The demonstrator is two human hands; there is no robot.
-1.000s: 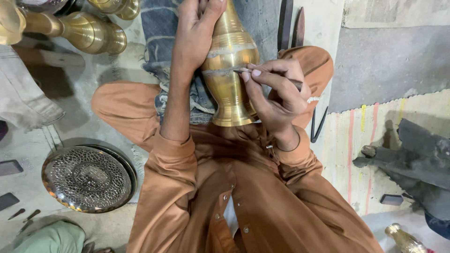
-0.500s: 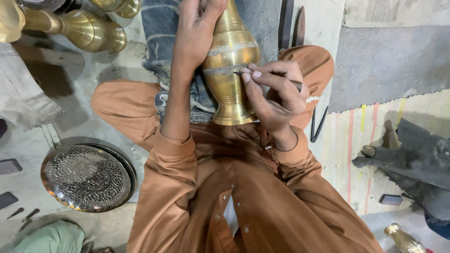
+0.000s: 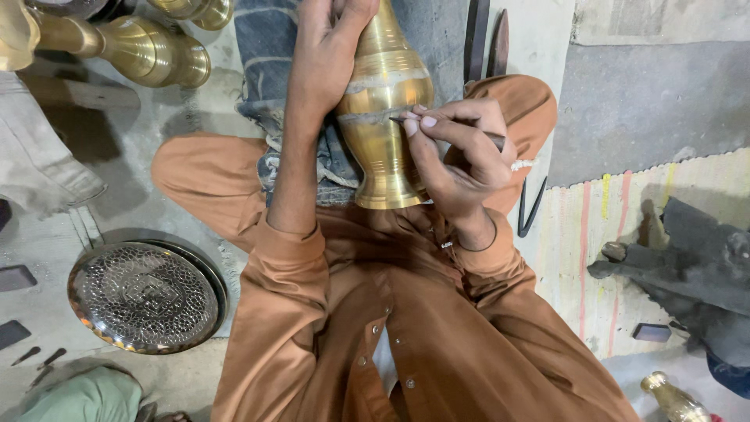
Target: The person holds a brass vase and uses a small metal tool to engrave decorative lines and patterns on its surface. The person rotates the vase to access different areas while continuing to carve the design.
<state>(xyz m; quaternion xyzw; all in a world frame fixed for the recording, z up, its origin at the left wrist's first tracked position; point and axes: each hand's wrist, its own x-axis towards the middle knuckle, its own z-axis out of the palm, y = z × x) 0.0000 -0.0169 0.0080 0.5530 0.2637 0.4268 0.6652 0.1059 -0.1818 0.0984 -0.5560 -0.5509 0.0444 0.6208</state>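
Two hands busy: left hand grips brass vase neck at 12 o'clock; right hand pinches thin scribing tool, mid-engraving; steady pressure needed.

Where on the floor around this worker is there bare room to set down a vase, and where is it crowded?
Free: the grey slab above the striped mat, and the mat's near strip. Crowded: the left side, with the embossed tray, brass vases and small tools; the dark bundle fills the right.

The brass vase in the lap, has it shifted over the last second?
No. The brass vase sits as before against the round patterned tray on the floor.
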